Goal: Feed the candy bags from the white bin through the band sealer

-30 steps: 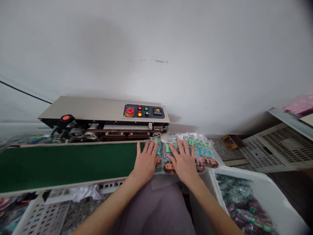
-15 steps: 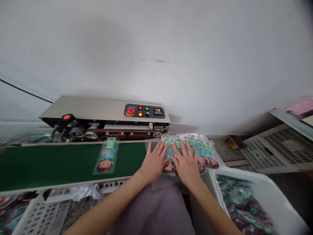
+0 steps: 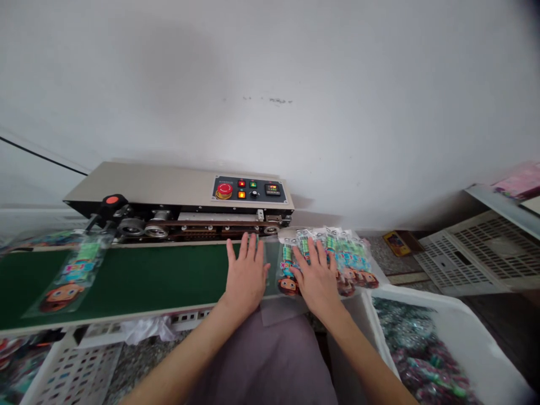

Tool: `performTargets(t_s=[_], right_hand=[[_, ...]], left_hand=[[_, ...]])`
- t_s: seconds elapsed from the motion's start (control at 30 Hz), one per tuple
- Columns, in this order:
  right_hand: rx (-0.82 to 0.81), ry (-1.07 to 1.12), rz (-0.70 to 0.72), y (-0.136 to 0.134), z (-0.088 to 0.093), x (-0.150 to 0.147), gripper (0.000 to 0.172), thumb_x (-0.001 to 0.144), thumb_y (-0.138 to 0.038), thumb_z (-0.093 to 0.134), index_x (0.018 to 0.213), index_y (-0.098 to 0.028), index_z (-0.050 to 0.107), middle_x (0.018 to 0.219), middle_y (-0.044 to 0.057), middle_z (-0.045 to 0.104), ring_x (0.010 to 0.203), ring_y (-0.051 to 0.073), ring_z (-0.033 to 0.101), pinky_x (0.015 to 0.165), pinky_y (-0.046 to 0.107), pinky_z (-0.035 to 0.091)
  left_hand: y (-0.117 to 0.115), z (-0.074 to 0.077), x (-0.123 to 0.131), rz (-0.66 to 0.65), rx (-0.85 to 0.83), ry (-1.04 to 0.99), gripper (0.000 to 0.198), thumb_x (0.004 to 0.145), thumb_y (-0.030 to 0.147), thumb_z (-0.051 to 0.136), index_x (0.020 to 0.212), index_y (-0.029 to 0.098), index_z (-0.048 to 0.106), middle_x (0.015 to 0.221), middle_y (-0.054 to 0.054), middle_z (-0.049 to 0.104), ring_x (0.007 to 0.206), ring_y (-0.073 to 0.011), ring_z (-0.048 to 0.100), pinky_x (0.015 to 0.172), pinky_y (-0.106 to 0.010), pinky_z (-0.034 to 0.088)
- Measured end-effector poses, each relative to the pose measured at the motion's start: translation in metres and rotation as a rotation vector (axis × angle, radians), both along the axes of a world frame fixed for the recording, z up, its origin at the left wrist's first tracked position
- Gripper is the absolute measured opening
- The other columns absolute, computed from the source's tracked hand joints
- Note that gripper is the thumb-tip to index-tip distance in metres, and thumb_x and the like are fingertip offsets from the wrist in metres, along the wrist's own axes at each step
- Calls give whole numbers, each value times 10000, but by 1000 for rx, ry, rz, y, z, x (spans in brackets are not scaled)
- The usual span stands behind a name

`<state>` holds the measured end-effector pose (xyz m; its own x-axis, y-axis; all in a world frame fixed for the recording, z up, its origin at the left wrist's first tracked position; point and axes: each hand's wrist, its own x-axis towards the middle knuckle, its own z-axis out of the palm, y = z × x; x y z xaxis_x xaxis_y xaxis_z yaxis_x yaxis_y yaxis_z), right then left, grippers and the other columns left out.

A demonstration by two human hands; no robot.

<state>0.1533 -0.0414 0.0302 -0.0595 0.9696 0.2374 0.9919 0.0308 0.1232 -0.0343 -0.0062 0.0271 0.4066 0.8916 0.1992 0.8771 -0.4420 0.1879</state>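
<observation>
My left hand (image 3: 246, 277) lies flat with fingers stretched over the green conveyor belt (image 3: 169, 275). Clear plastic edges show around it, so a bag seems to be mostly hidden beneath. My right hand (image 3: 319, 275) rests with fingers spread on an overlapping row of clear plastic bags (image 3: 288, 270), each with a green label, blue lettering and a cartoon head. Farther left on the belt, another such bag (image 3: 71, 275) lies tilted. Behind the belt stands a band sealing machine (image 3: 169, 185) with lit buttons and a red stop knob (image 3: 224, 190).
At the lower right stands a white bin (image 3: 472, 337) holding many shiny wrapped pieces. Perforated plastic crates (image 3: 476, 256) are on the right, and another crate (image 3: 76, 371) is below the belt. A yellow box (image 3: 396, 243) lies on the floor.
My left hand has slid left from the row of bags onto the belt. The bag on the belt has travelled left. My right hand has stayed on the row.
</observation>
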Motion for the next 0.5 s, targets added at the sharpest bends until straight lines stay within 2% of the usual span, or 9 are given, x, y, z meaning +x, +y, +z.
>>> performTargets(t_s=[0.07, 0.13, 0.17, 0.3, 0.5], right_hand=[[1, -5, -6, 0, 0, 0, 475, 1003, -378, 482, 1460, -255, 512, 1611, 164, 349, 1471, 354, 305, 1144, 588, 243], [-6, -11, -18, -1, 3, 2, 511, 1012, -334, 445, 1512, -227, 439, 1608, 154, 360, 1448, 342, 340, 1131, 566, 274], [-12, -10, -23, -2, 5, 3, 520, 1018, -323, 422, 1525, -208, 416, 1601, 147, 376, 1431, 335, 362, 1121, 550, 294], [-46, 2, -23, -5, 14, 9, 480, 1034, -343, 358, 1462, -182, 504, 1552, 107, 466, 1345, 326, 445, 1037, 488, 386], [-20, -23, -29, -3, 17, -2, 459, 1022, -364, 394, 1406, -181, 567, 1519, 109, 506, 1189, 343, 515, 945, 483, 414]], left_hand=[[-6, 0, 9, -148, 14, -7, 515, 1023, 309, 343, 1481, 111, 471, 1613, -159, 344, 1533, -326, 209, 1223, -659, 44], [-9, -6, 19, -326, -2, -21, 524, 1036, 342, 319, 1501, 135, 444, 1612, -126, 360, 1527, -280, 243, 1240, -619, 75], [-9, -11, 24, -372, -12, -27, 537, 1042, 369, 303, 1513, 141, 424, 1613, -119, 360, 1523, -269, 255, 1240, -617, 91], [1, -27, 30, -347, 3, -37, 562, 1054, 399, 256, 1552, 154, 348, 1647, -111, 281, 1533, -269, 225, 1224, -654, 93], [4, -23, 21, -234, -21, -50, 546, 1048, 386, 284, 1540, 171, 385, 1619, -129, 340, 1508, -306, 289, 1210, -685, 70]])
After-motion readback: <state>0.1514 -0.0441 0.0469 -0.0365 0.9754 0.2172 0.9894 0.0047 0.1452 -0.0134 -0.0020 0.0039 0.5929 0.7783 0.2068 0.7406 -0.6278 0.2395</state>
